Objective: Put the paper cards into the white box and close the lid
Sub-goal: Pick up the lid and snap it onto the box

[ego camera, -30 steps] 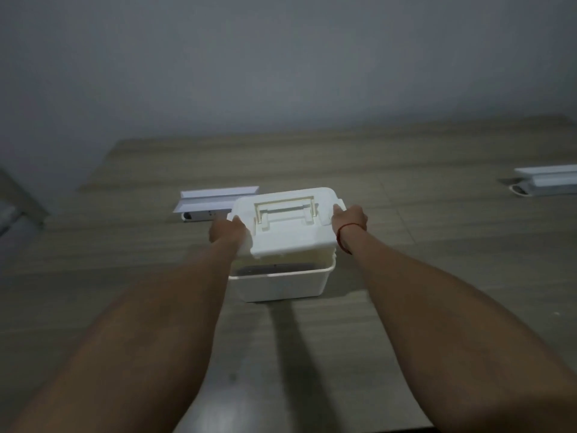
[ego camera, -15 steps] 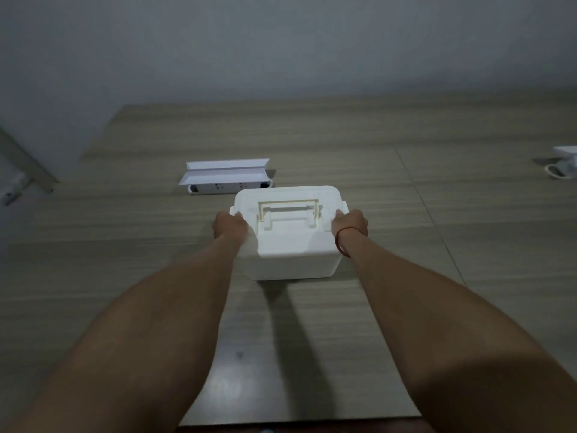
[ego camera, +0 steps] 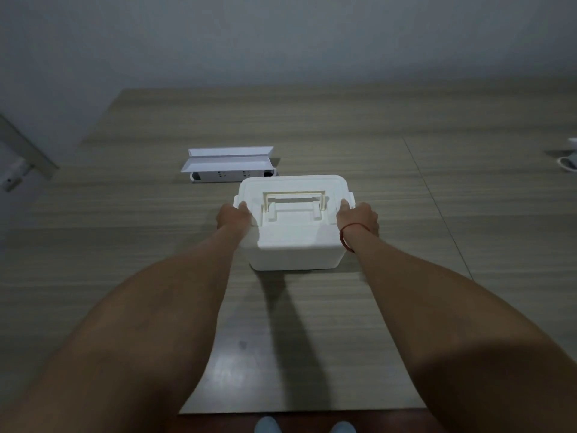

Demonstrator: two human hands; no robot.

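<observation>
Dim room, grey wall behind; the wood-grain surface (ego camera: 406, 214) runs back to the wall, its near edge low in my view. The white box (ego camera: 295, 251) sits near the middle of the surface, closer to the left edge than the right, square to me. Its lid (ego camera: 293, 195) lies flat on the rim with no gap showing on the near side; the flip handle (ego camera: 295, 200) is folded into its recess. No paper cards lie loose anywhere on the surface; I judge they are inside, though the closed lid hides the interior.

My left hand (ego camera: 234, 217) is at the left end of the lid, my right hand (ego camera: 359, 215) at the right end, a red cord (ego camera: 345, 237) around that wrist. On each side the thumb lies over the lid's top edge and the remaining fingers drop out of sight down the end wall. The spread is narrow, matched to the lid's thickness, and both hands are closed on the lid. The symmetric hold reads as pressing both ends down evenly so the lid seats, probably at side catches I cannot see.

A white power strip under a folded cover (ego camera: 229, 165) lies just beyond the box's far left corner, apart from it. Another white object (ego camera: 568, 162) is cut off at the right edge.

Judgement: task nearly finished; latching unconfirmed.
</observation>
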